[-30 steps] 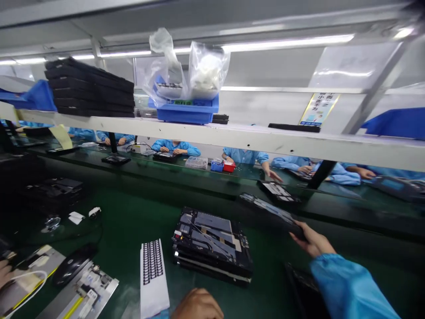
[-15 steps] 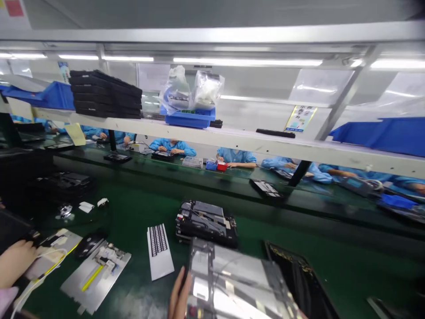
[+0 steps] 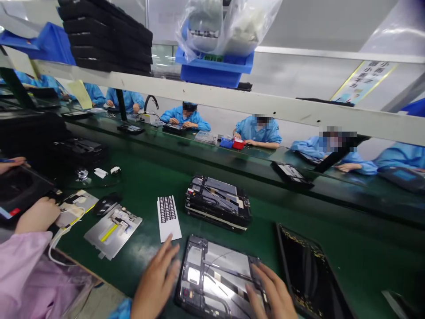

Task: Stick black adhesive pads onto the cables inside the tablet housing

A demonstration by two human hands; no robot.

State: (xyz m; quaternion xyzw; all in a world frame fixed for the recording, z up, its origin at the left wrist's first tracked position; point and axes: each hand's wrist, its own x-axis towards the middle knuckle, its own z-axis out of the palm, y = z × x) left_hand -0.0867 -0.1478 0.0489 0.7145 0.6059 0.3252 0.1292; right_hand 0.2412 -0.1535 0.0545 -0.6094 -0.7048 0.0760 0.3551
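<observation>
An opened tablet (image 3: 221, 274) with its silver inner plates and black cables showing lies on the green bench in front of me. Beside its left edge is my left hand (image 3: 156, 281), fingers spread and holding nothing. My right hand (image 3: 274, 292) rests over the tablet's right edge, its fingers apart. Just beyond the tablet stands a stack of similar opened tablets (image 3: 217, 201). A white card with rows of black stickers (image 3: 168, 217) lies past my left fingertips. To the right of my right hand is a black glossy screen panel (image 3: 308, 270).
At left lie a metal plate with a yellow strip (image 3: 114, 230), a black mouse (image 3: 106, 204) and a white cable (image 3: 51, 248). A co-worker's pink sleeve (image 3: 29, 266) reaches in there. A white shelf (image 3: 212, 95) with blue bins crosses above; people in blue sit beyond.
The tablet, held up and tilted before, now lies flat on the bench. My left hand has come off its left edge and my right hand has come into view. The camera view has tipped downward.
</observation>
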